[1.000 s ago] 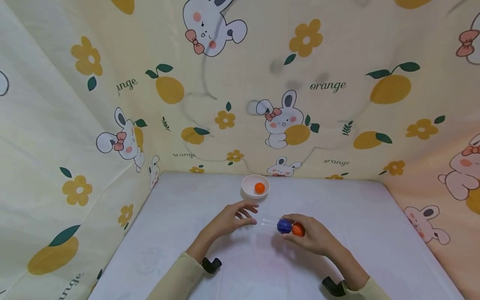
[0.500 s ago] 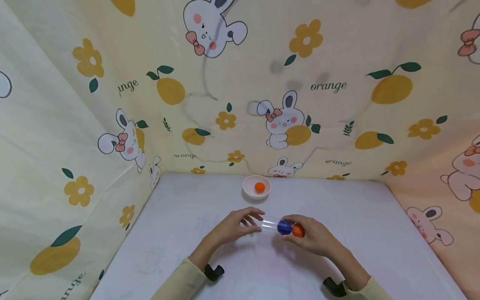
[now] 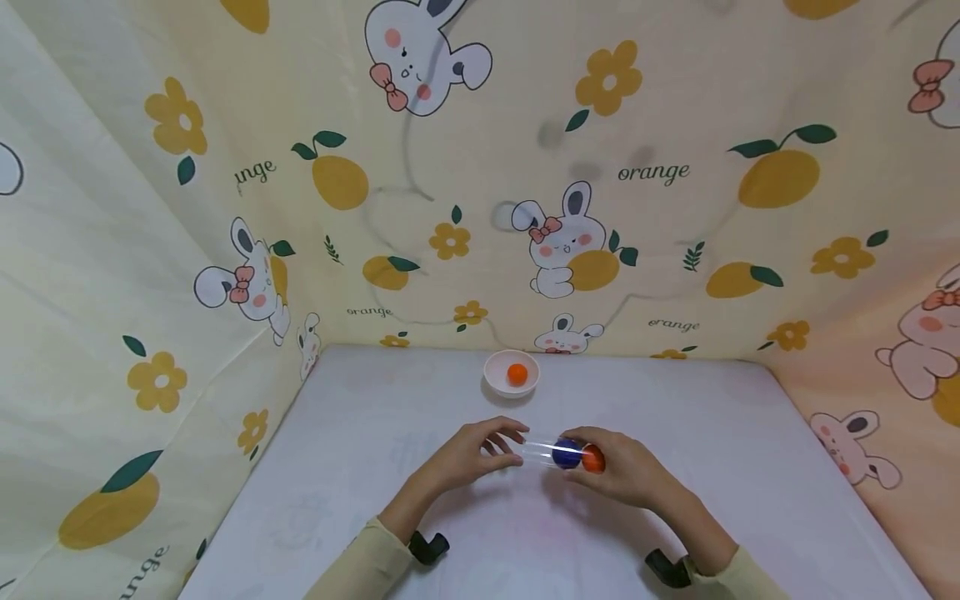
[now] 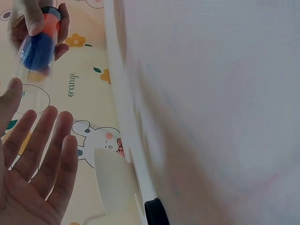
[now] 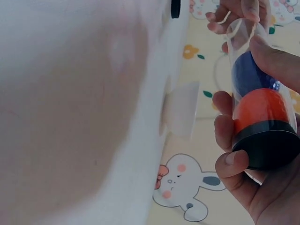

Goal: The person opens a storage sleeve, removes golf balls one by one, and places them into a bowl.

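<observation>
A clear tube (image 3: 536, 452) is lying roughly level above the pale surface (image 3: 375, 392), enclosing a blue ball (image 5: 251, 75) and an orange ball (image 5: 260, 108) near its black cap (image 5: 266, 149). The right grip (image 3: 628, 469) is curling round this capped end; the left grip (image 3: 471, 452) is resting half-spread at the other, seemingly holding nothing, contact unclear. Being probably light, stiff and slick, the tube is favouring a hold around its wall. Beyond, a white bowl (image 3: 494, 376) is holding a second orange ball (image 3: 517, 374); printed cloth (image 3: 525, 150) is enclosing the surface.

Clear tube (image 3: 539, 452), orange ball (image 5: 260, 108) at black end (image 5: 267, 146), blue ball (image 5: 248, 75) beside.
</observation>
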The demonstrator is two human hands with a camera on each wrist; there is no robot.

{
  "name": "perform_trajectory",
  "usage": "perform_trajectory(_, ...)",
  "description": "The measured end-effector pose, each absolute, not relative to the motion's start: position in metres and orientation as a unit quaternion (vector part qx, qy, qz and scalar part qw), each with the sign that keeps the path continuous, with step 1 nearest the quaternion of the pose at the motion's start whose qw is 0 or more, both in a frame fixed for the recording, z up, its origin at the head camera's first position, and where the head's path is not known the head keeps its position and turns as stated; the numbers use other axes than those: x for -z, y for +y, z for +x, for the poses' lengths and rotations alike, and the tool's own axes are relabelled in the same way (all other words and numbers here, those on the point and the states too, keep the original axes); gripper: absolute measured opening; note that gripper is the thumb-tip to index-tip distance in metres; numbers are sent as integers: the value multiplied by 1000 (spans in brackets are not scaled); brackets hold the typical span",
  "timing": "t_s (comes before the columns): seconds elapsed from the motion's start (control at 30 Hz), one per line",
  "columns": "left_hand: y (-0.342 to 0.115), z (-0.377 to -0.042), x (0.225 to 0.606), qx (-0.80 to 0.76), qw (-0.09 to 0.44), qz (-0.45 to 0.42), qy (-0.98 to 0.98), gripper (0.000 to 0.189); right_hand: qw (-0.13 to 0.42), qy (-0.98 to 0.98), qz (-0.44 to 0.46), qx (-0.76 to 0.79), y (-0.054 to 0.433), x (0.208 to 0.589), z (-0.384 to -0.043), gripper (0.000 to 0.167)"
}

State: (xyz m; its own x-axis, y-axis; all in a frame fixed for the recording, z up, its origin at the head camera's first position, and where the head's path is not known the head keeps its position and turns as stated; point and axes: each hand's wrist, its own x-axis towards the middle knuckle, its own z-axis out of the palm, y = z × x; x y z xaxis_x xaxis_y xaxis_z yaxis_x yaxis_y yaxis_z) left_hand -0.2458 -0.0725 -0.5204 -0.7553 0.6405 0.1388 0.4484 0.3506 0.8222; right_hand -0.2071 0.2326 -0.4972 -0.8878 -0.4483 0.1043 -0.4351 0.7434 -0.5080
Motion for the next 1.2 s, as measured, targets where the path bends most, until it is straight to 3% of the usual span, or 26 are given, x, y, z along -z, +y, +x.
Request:
perform_trajectory(0.53, -71, -246, 520, -461, 102, 328, 818, 47, 13, 938, -239, 251, 231, 489, -208, 60)
perform_trajectory(0.97, -71, -243, 519, -460, 103, 315, 824, 50, 3, 934, -240, 265, 233, 491, -207, 52)
perform_trajectory(1.2, -74, -242, 520, -454, 101, 309, 830, 49, 9, 934, -236, 270, 231, 490, -207, 58)
